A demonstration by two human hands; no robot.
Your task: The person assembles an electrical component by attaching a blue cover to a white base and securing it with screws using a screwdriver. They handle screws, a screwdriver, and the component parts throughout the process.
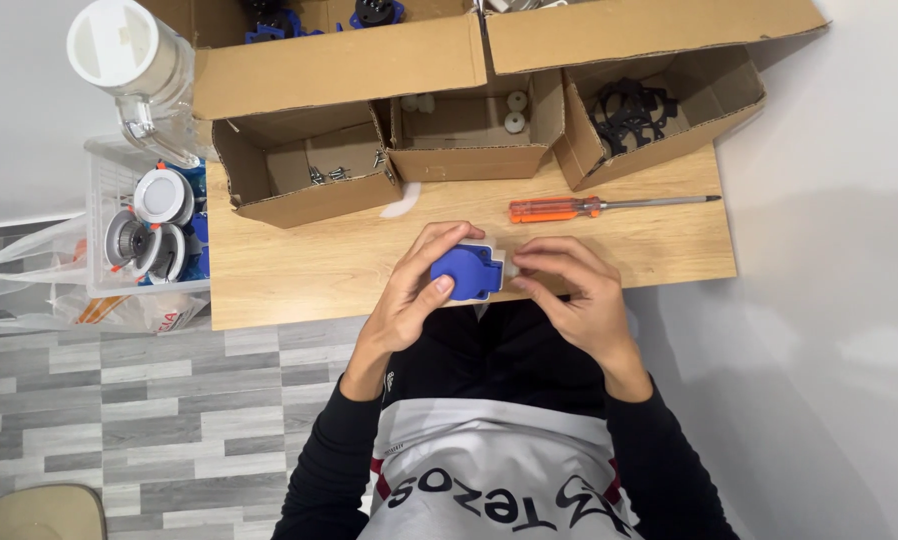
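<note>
My left hand [414, 290] grips a blue plastic socket housing [466, 272] over the near edge of a small wooden table [299, 270], thumb on its face. My right hand [574, 290] touches the housing's right side, its fingertips pinched on a small pale part [512, 265] there. What that part is, I cannot tell.
An orange-handled screwdriver [589, 207] lies just beyond my hands. Three open cardboard boxes stand at the table's back: one with screws [324, 173], one with white round parts [515, 112], one with black rings [632, 110]. A clear bin [104, 215] of round parts and a plastic jug [134, 60] sit left.
</note>
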